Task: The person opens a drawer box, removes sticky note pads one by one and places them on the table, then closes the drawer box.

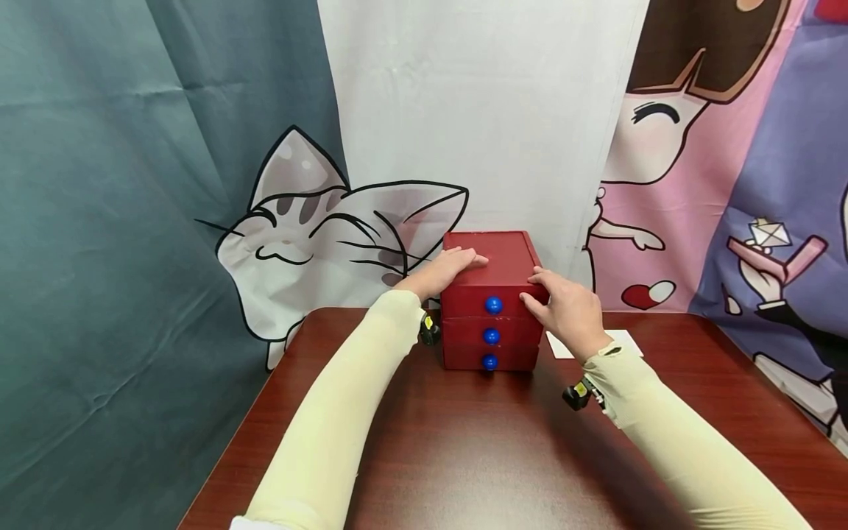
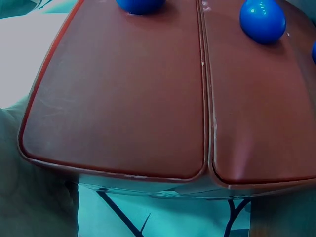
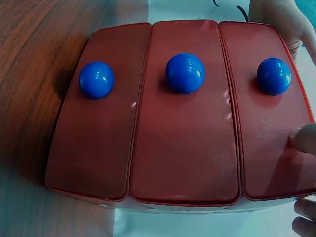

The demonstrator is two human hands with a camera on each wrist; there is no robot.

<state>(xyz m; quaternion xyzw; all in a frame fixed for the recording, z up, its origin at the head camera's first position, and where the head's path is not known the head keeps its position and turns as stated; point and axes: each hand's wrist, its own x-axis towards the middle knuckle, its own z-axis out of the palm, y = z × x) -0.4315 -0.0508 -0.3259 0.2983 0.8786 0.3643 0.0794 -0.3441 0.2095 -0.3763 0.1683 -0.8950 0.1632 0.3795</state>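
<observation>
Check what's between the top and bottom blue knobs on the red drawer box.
The middle blue knob, on the middle drawer front of the red drawer box. Shows in the head and right wrist views.

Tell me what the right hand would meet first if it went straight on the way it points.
The right hand would likely meet the box first, near its upper right front corner; whether they already touch is hard to tell.
</observation>
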